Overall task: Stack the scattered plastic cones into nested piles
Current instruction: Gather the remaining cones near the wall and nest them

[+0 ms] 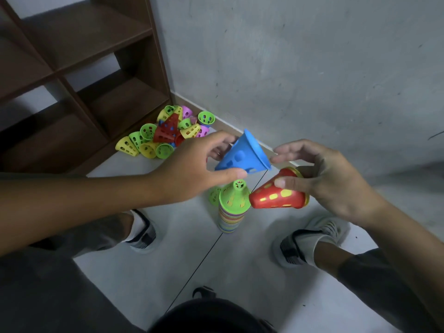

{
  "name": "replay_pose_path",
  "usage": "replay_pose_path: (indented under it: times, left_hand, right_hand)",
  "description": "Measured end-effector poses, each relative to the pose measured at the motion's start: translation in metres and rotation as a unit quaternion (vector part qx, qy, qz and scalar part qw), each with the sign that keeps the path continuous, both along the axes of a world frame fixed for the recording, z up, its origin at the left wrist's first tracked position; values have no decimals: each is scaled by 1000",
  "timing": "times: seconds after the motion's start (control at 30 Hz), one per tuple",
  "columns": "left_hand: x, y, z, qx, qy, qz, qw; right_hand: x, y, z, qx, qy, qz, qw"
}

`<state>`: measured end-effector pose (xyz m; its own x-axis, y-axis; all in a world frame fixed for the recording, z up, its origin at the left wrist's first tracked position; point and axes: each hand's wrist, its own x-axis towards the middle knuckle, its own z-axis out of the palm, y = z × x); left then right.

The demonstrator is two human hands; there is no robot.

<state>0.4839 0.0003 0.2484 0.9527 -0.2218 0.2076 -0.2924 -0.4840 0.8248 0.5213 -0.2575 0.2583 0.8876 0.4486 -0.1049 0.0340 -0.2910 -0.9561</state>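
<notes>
My left hand (192, 169) grips the blue cone (242, 153), thumb under its lower edge and fingers curled round the narrow end; the cone is tilted, wide rim facing the right hand, and sits in the air just above the nested stack (232, 207). My right hand (319, 174) holds the red cone (276, 193), thumb pressed on its side, lower fingers wrapped behind it; a yellow cone seems nested inside, with yellow showing through the slots and at the rim. The right hand's upper fingers are stretched out toward the blue cone's rim; contact I cannot tell. The red cone lies tilted, its narrow end pointing at the stack and just beside the top green cone (236, 192).

The stack stands upright on the floor (168, 255), many coloured rims banded below the green top. A loose green cone (214, 195) lies just left of the stack, touching or almost. The scattered pile of cones (165, 132), green, yellow, red and pink, lies well beyond the stack against the shelf unit (79, 75) and wall (312, 68). My shoes (143, 233) flank the stack on both sides.
</notes>
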Motion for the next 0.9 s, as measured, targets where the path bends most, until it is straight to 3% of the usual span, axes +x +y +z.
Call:
replay_pose_path:
  times: [0.2,0.3,0.47,0.7,0.83,0.9]
  left_hand:
    - [5,24,1,112,-80,1,990]
    - [7,22,-5,169,-118,-20,978]
    - [8,6,-27,248,-41,-35,967]
    - [11,-10,-51,254,44,-39,966]
    - [12,-7,-53,315,75,-75,943]
    - [11,-7,-45,280,77,-81,954]
  right_hand:
    - [12,-16,-12,-4,-3,-97,995]
    - [15,-19,-15,43,53,-150,986]
    - [15,-14,-17,145,138,-196,960]
    - [7,1,-21,201,159,-179,950]
    - [3,11,-25,218,179,-177,943]
    - [2,16,-26,244,198,-175,933]
